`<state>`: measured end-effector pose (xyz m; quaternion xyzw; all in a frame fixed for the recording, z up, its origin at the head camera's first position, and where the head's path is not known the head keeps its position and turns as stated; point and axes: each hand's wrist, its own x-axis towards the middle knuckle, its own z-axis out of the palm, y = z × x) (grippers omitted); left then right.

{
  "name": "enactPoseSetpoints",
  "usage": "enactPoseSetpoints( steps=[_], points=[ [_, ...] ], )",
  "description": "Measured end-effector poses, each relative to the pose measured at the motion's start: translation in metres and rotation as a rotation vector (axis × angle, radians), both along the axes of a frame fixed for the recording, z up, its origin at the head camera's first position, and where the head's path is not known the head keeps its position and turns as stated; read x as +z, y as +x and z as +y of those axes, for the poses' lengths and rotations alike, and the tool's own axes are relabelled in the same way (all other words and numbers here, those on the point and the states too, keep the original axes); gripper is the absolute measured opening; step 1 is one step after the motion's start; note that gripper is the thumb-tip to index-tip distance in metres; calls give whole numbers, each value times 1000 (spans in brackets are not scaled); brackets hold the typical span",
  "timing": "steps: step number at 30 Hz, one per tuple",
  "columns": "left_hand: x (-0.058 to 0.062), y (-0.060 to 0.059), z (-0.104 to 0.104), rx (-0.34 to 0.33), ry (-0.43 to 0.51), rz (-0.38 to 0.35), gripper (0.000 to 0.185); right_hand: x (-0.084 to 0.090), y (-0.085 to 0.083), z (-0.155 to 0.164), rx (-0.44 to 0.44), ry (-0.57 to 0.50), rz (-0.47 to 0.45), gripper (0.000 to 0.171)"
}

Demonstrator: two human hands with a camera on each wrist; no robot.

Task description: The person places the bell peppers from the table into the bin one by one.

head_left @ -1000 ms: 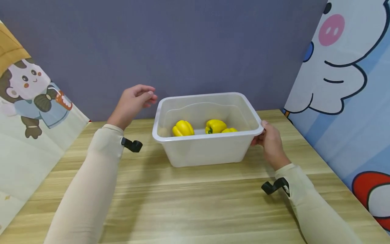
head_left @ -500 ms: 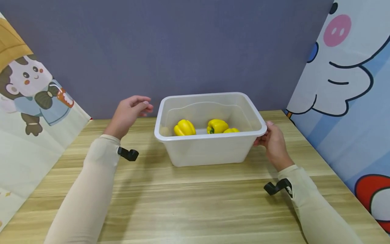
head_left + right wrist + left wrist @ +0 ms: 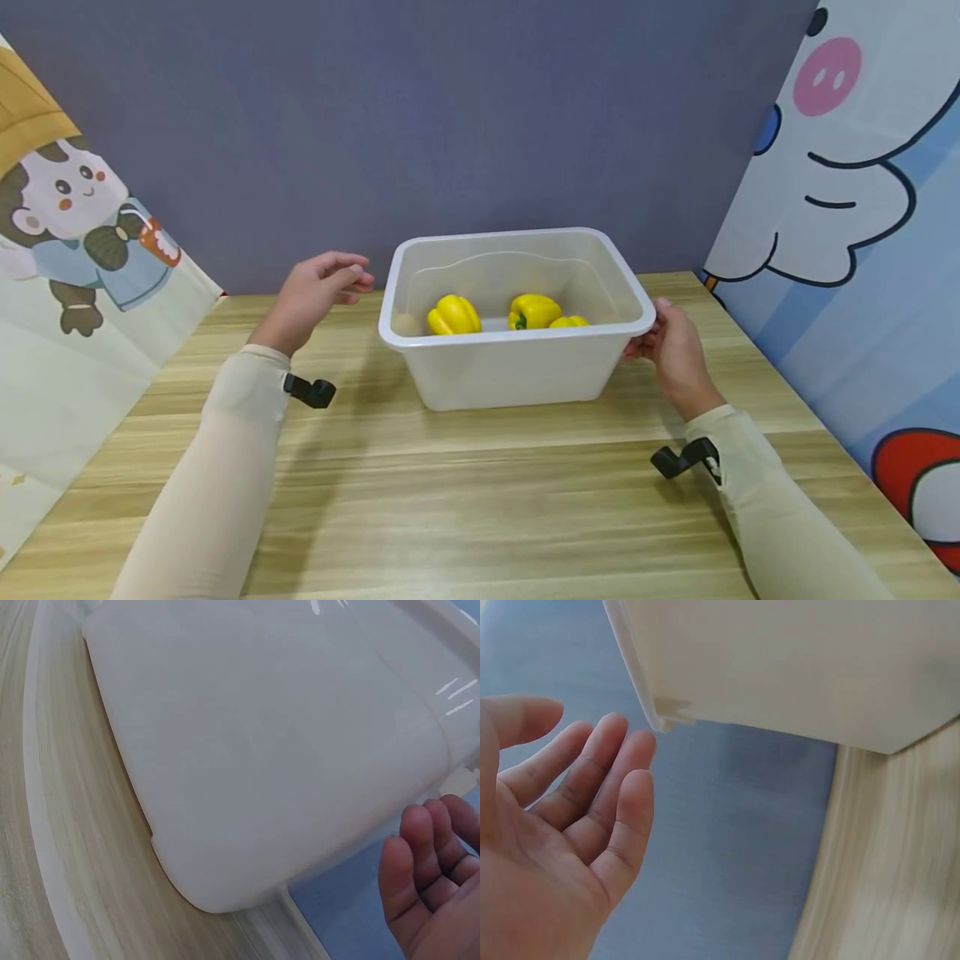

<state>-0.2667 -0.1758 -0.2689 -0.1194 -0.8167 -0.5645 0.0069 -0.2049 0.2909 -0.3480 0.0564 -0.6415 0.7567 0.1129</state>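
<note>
Left edge of the head view: cartoon-printed panel (image 3: 67,275) with a child figure, leaning along the left side of the surface (image 3: 480,492), which is light wood-grain and fills the lower half of the frame. Left of centre: left hand (image 3: 311,293), cream sleeve (image 3: 217,467) to the wrist, small black camera mount (image 3: 309,390) at the cuff; the grip is apart, fingers relaxed and slightly bent, holding nothing, raised just beside the left rim of the bin without touching it. The left wrist view shows the same hand (image 3: 555,847) with fingers spread loosely below the bin's rim corner (image 3: 660,712), a gap between them. Centre: translucent white plastic bin (image 3: 510,367), rectangular, open-topped, resting on the surface near the grey back wall (image 3: 420,117). Inside, on its floor: one yellow bell pepper (image 3: 452,315) at left, a second yellow bell pepper (image 3: 534,310) with a green stem at centre-right, and a third yellow piece (image 3: 568,322) just beside it, partly hidden by the front rim. Right of centre: right hand (image 3: 675,354) at the bin's right rim corner, thumb on top of the rim and fingers curled beneath, the grip clamped on the bin. The right wrist view shows its fingertips (image 3: 431,855) against the bin's outer wall (image 3: 270,750). Right edge: blue-and-white cartoon panel (image 3: 847,217) with a pink-cheeked figure.
</note>
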Motion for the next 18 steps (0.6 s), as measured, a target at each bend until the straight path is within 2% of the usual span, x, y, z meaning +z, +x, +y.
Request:
enactPoseSetpoints(
  steps=[11,18],
  points=[
    [-14,8,-12,-65,-22,-70,41,-1,-2,11,-38,78,-10,41],
    [-26,12,-21,-122,-55,-99,45,-3,-2,16,-68,144,26,41]
  ],
)
